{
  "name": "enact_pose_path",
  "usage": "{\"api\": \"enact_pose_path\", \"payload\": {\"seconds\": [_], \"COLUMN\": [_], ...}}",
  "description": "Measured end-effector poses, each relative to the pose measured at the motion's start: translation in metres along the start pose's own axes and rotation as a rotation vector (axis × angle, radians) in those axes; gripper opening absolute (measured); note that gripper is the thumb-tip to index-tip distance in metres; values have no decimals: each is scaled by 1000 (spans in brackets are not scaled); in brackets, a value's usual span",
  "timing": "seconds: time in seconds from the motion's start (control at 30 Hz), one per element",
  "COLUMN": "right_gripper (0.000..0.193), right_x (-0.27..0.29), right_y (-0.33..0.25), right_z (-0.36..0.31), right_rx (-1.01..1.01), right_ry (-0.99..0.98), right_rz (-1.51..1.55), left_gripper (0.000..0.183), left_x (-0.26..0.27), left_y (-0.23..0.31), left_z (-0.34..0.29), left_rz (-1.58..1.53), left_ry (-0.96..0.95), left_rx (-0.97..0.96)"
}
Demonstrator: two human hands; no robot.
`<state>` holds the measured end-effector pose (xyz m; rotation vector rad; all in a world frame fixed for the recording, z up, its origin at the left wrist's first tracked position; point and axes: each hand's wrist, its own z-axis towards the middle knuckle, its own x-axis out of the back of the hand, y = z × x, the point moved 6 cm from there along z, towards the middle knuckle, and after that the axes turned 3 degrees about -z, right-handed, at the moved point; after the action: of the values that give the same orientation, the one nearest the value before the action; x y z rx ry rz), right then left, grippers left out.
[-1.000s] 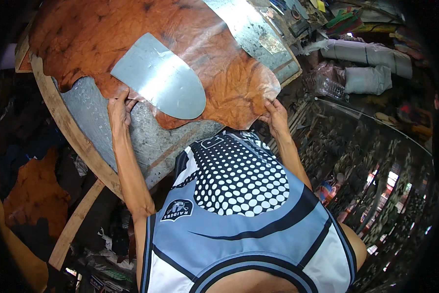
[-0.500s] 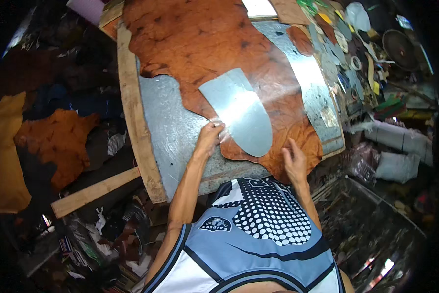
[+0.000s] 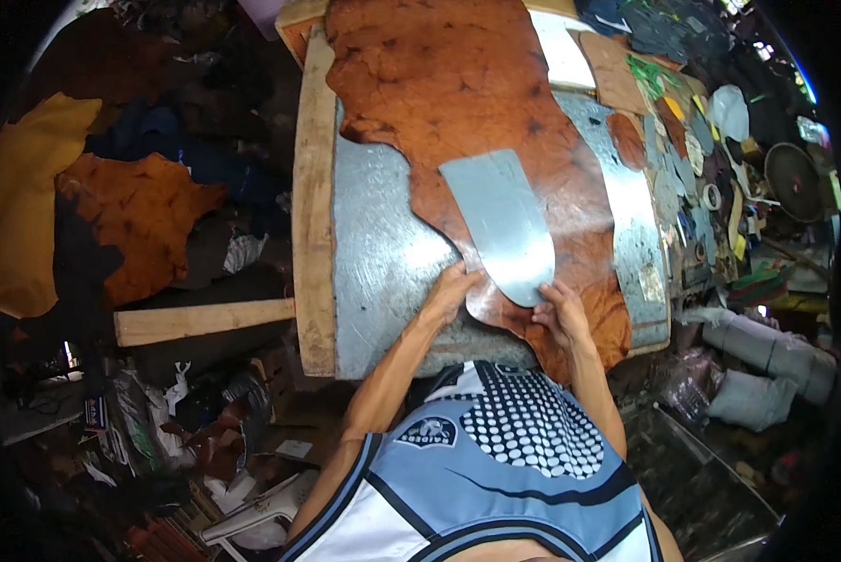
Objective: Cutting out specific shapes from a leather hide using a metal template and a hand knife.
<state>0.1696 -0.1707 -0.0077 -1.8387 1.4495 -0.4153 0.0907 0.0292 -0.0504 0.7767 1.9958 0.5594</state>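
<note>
A large hide of mottled reddish-brown leather is spread over the metal-topped table, its near end hanging toward my body. On it lies a flat grey template, smooth and shiny, straight at the far end and rounded at the near end. My left hand is closed on the hide's left edge, beside the lower part of the template. At the rounded tip, my right hand has its thumb and bent fingers closed on the template's edge. Its fingertips are partly hidden.
A wooden rail borders the table's left side, and a plank juts out from it. Leather scraps, a tape roll and other clutter crowd the right side. Yellow leather hangs at far left. Plastic-wrapped rolls lie at right.
My right hand has moved from open above the hide to the template's rounded tip. The left hand keeps to the hide's edge. The whole view has shifted, with the table further right.
</note>
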Motion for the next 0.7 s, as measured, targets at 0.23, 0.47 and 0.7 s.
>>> {"api": "enact_pose_path", "payload": {"seconds": [0.23,0.47,0.7], "right_gripper": [20,20,42], "right_x": [6,52,37], "right_y": [-12,4,5], "right_z": [2,-13,-13], "right_rx": [94,119,99], "right_ry": [-46,-50,63], "right_rz": [38,195,-76], "left_gripper": [27,34,28], "left_x": [30,25,20], "left_y": [-8,-3,-3], "left_z": [0,-30,-40], "left_rz": [228,473,536], "left_ry": [91,98,158], "left_rx": [-35,125,138]}}
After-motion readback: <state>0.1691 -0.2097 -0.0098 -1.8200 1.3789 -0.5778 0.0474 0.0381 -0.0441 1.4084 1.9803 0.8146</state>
